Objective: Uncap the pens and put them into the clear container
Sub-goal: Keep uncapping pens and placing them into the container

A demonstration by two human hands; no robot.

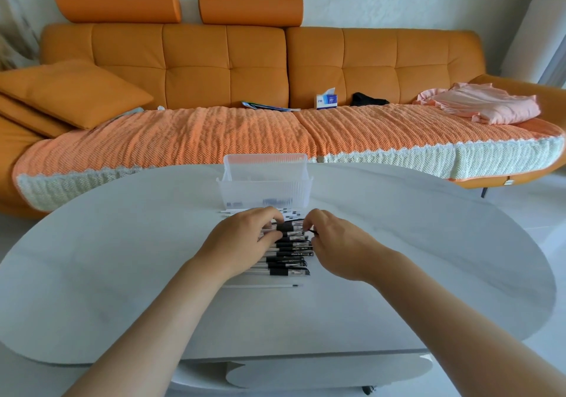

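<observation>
A row of several clear pens with black grips and black caps (pixel 291 254) lies side by side on the white table (pixel 122 259). My left hand (pixel 245 240) grips the barrel of the farthest pen (pixel 288 228) of the row. My right hand (pixel 333 240) pinches the black cap end of that same pen. Just beyond the hands stands the clear ribbed container (pixel 266 182), with a few items lying in its bottom. A thin white refill (pixel 263 286) lies alone at the near end of the row.
A few small pen parts (pixel 232 212) lie between the container and my hands. Behind the table runs an orange sofa (pixel 226 59) with a woven cover, a tissue box (pixel 326 99), a magazine and a folded pink cloth (pixel 481 105).
</observation>
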